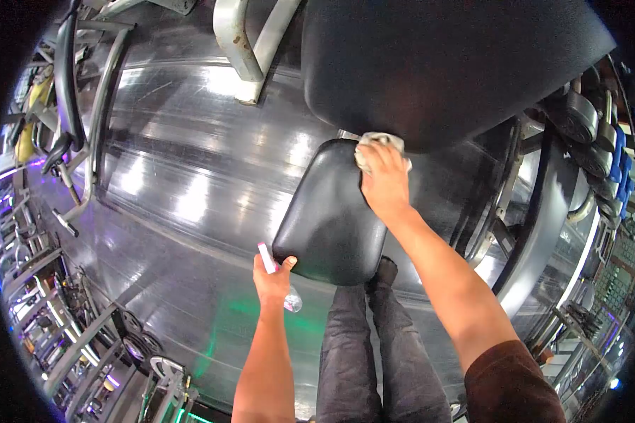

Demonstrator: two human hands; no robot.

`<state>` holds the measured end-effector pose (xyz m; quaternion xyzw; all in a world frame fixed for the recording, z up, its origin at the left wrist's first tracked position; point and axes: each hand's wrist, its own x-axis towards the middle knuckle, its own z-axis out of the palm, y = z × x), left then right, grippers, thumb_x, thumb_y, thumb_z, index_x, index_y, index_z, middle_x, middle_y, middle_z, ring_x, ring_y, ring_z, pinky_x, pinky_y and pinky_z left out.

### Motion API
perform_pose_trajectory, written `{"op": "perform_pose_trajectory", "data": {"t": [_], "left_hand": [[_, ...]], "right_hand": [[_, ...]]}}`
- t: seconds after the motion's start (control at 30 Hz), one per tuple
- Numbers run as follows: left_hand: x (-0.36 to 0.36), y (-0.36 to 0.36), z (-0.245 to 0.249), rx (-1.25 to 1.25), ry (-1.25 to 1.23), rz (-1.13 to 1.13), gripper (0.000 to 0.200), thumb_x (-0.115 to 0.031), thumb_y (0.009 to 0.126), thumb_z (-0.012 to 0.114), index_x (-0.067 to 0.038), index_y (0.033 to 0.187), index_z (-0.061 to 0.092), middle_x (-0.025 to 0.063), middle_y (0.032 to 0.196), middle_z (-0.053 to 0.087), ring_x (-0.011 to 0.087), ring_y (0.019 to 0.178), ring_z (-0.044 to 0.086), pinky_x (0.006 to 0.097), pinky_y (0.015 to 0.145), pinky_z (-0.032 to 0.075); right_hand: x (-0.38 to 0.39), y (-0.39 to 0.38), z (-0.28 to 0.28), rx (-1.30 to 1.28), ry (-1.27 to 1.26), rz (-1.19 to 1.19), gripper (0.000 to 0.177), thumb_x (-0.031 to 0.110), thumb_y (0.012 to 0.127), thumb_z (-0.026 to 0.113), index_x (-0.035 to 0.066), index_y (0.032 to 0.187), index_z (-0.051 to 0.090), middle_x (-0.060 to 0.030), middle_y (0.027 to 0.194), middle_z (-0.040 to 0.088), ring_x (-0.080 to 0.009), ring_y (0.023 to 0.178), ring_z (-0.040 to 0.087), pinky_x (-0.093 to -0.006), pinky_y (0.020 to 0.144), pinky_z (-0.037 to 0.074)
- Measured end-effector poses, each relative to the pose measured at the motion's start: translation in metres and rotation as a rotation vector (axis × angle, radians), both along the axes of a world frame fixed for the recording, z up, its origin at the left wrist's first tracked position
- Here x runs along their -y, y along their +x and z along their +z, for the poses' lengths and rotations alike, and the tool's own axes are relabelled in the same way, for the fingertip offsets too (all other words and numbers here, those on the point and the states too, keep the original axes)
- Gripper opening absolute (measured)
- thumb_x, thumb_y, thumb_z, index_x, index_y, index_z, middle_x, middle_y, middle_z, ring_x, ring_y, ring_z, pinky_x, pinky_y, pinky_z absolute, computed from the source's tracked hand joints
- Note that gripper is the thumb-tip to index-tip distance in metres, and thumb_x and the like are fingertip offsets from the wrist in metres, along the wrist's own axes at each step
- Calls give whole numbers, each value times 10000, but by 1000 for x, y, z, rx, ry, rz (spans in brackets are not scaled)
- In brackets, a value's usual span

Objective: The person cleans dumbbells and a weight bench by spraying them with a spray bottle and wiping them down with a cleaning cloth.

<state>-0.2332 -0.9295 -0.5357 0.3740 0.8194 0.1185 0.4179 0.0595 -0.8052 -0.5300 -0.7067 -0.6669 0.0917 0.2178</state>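
Observation:
My right hand (384, 176) is closed over a pale, crumpled cloth (379, 139). The cloth lies where the black padded seat (331, 211) meets the lower edge of a larger black backrest pad (444, 63). Low on the left, my left hand (271, 278) grips a spray bottle (266, 258) with a white and pink nozzle; part of its clear body shows below the hand. The left thumb is at the seat's near left corner. My palm and fingers hide the bottle's middle.
A grey metal machine frame (243, 49) stands on the shiny dark floor (183, 169) at upper left. Along the right are a long padded bench (543, 211) and racked dumbbells (575, 116). More gym machines (56, 317) line the left side. My legs (374, 352) are just below the seat.

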Motion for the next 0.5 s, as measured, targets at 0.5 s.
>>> {"op": "perform_pose_trajectory", "data": {"t": [0.5], "left_hand": [[-13,2,13,39,-25,-36,522,-234,685,939,-44,927,518,-3,801,522,163,732,478,331,699,462]], "right_hand": [[24,-65,10,1,-5,333,263,183,860,574,186,1092,697,3,1155,594,-276,1138,500,-510,984,355]]}}
